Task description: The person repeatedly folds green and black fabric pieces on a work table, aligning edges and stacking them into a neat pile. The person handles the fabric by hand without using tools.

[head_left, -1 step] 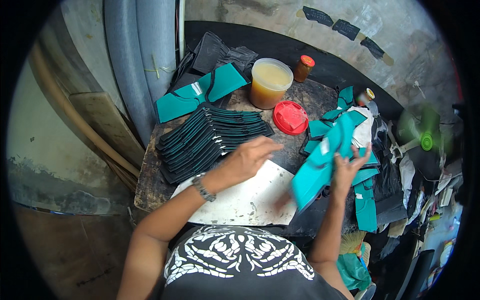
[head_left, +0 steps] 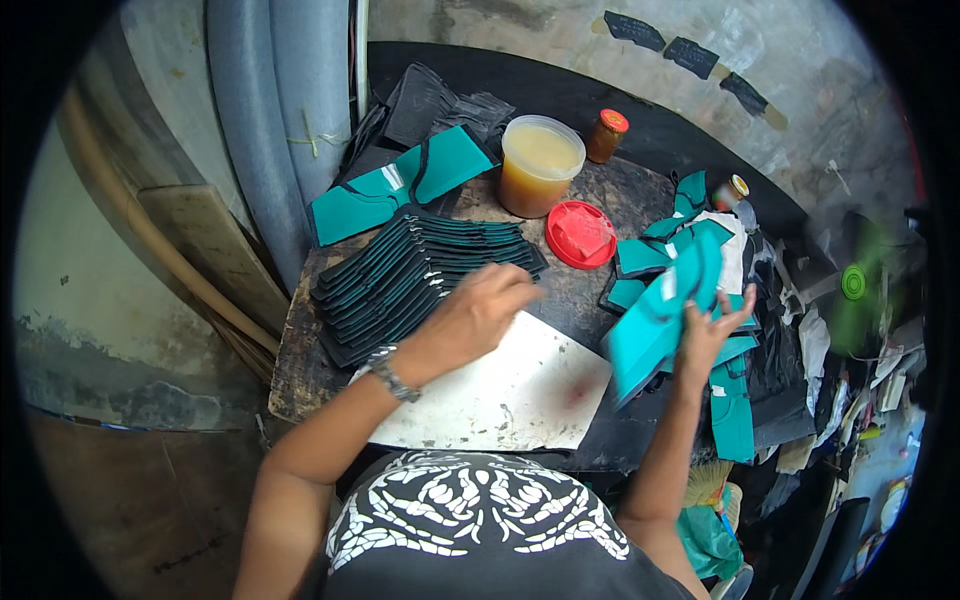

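Teal pieces sit gripped in my right hand at the table's right side. My left hand, fingers loosely curled and holding nothing, hovers by the fanned stack. Judging by that stack, much looks done, though a loose pile waits behind.

One tub, one red lid, two jars (small).

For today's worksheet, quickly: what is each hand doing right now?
Left hand: loosely curled, holding nothing visible.
Right hand: gripping a teal piece.
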{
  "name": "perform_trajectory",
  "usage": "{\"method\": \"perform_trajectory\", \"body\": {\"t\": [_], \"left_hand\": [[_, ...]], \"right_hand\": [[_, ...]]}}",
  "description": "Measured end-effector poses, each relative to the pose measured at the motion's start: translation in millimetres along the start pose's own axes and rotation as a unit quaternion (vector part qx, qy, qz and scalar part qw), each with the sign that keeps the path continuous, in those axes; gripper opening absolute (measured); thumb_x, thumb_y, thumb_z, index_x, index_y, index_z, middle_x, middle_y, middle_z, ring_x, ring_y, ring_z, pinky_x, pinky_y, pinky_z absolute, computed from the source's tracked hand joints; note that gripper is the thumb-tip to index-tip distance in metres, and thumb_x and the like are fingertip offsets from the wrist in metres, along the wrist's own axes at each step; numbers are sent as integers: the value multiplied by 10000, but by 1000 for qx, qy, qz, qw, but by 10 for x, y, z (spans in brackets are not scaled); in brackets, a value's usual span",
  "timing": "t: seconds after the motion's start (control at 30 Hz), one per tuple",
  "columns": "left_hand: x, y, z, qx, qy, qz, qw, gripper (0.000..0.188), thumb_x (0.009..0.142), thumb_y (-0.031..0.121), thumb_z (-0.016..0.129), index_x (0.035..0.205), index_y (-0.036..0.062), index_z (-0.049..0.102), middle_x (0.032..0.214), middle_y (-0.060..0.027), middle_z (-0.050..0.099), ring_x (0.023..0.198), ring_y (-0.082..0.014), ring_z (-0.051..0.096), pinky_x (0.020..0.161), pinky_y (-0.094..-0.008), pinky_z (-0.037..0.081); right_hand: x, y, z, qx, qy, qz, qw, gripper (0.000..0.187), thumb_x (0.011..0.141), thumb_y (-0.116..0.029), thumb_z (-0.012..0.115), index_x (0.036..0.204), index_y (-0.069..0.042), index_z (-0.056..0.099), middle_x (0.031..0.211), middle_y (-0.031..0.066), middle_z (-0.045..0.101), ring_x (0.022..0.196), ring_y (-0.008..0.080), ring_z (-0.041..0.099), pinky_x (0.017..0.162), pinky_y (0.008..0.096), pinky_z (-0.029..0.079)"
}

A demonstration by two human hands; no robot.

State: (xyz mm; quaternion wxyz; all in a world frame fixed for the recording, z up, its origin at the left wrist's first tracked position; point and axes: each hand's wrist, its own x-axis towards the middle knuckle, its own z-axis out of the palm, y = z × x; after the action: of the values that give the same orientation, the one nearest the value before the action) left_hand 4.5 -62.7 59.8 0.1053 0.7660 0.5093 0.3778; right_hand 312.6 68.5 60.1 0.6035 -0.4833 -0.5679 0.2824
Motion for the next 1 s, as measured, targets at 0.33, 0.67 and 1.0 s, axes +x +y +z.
{"method": "perform_trajectory", "body": {"t": [0.33,0.67,1.0], "left_hand": [[-398,-217,-320,349,-25,54,935,408,853,43,593,1260,67,618,1259,-175,562,1185,-293,531,1003,-439,390],[-208,-516,-707,186,25,23,982,344,823,-71,605,1165,-46,636,1169,-166,636,1077,-322,614,929,-394,500],[-96,-722,-822,295,-26,41,954,337,805,-51,584,1137,8,578,1145,-132,551,1072,-298,550,940,-409,445]], "right_hand": [[712,239,443,-440,6,-151,885,620,985,-408,571,1549,-257,364,1592,328,185,1453,513,245,1070,653,334],[892,-418,2354,-396,-309,-145,852,723,1020,-636,212,1324,-159,663,1640,223,164,1526,411,87,1158,660,101],[883,-587,2090,-372,-244,-245,861,534,1037,-483,387,1112,-86,735,1418,218,484,1365,384,398,1080,612,283]]}}
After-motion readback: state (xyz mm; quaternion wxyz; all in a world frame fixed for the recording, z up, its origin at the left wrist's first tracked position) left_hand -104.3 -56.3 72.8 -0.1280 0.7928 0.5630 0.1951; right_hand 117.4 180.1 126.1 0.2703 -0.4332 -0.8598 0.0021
